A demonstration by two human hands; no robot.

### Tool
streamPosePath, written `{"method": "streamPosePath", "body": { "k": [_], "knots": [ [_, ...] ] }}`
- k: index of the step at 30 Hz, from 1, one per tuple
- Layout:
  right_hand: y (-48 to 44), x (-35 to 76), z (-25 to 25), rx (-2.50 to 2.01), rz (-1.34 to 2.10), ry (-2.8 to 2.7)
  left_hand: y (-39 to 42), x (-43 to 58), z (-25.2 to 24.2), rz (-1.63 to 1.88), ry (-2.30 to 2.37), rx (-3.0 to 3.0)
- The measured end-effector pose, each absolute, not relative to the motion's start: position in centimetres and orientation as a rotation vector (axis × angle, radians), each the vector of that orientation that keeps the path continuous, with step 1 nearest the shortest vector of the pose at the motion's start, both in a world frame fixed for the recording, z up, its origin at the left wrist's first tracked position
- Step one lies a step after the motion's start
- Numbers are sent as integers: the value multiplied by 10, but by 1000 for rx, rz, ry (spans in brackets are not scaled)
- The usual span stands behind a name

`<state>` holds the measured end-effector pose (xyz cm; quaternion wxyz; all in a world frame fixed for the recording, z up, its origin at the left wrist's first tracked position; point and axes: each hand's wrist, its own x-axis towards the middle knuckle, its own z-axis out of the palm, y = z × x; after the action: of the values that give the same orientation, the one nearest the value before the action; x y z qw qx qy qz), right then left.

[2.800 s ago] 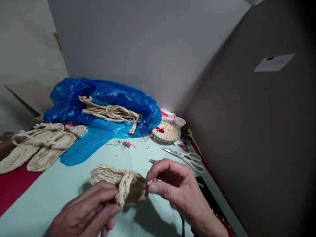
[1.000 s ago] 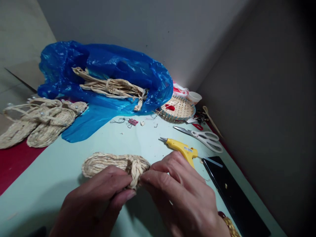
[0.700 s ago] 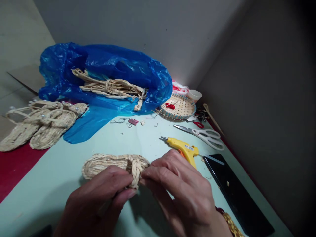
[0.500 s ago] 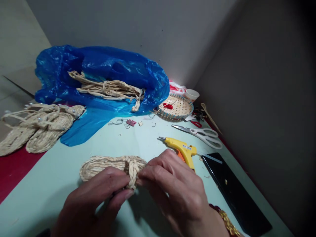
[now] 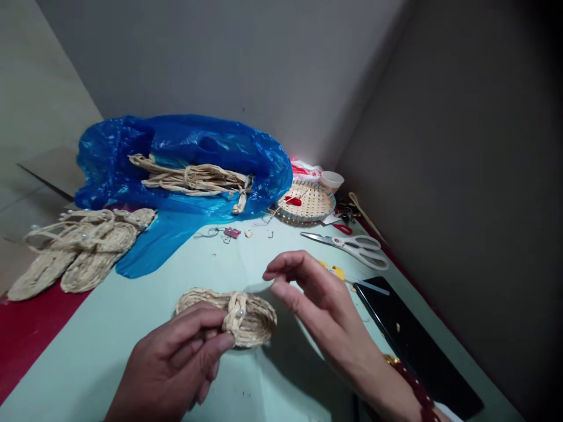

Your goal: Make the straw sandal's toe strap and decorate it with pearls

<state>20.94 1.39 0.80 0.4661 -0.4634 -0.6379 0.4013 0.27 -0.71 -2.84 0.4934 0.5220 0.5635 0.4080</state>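
Note:
A small woven straw sandal (image 5: 257, 324) with a braided strap across it and a pearl bead (image 5: 240, 313) on the strap lies tilted over the table. My left hand (image 5: 189, 346) pinches the side of that strap between thumb and fingers. Up and to the right of the sandal, my right hand (image 5: 310, 293) is lifted off it, thumb and fingers curved apart with nothing visible between them. Behind the right hand, most of a yellow glue gun (image 5: 338, 272) is hidden; its clear glue stick pokes out at the back.
Finished-looking beaded straw sandals (image 5: 94, 258) lie at left. A blue plastic bag (image 5: 176, 132) holds a straw bundle (image 5: 193, 177). Further right are a woven basket (image 5: 314, 202), a paper cup (image 5: 332, 180), white-handled scissors (image 5: 352, 246), a black phone-like slab (image 5: 417, 346) and a pink clip (image 5: 232, 232).
My right hand has let go of the strap and risen to the right, now covering the glue gun. The sandal has shifted right and turned, showing the bead. The view has tilted up slightly.

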Motion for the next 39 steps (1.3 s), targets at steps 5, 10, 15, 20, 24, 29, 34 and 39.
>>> {"method": "streamPosePath", "body": {
  "k": [5,10,15,20,24,29,34,39],
  "knots": [
    [18,213,2,-1310,1038,-1559,-3,2,-21,1001,1160,857],
    [15,208,-10,-1336,1265,-1564,4,5,-11,1073,1066,707],
    [12,199,-15,-1298,1264,-1621,6,4,-17,1012,999,765],
    [15,208,-10,-1376,1031,-1677,8,-8,-28,1034,1277,1150],
    [22,218,-5,-1279,1029,-1759,14,-12,-24,1112,1501,1477],
    [28,218,-7,-1083,1117,-1778,11,-3,-26,842,1174,1188],
    [27,212,-11,-1011,1144,-1719,3,9,-25,806,1061,1045],
    [18,203,-11,-1035,1104,-1662,-1,15,-23,750,1083,1037]
  ]
}}
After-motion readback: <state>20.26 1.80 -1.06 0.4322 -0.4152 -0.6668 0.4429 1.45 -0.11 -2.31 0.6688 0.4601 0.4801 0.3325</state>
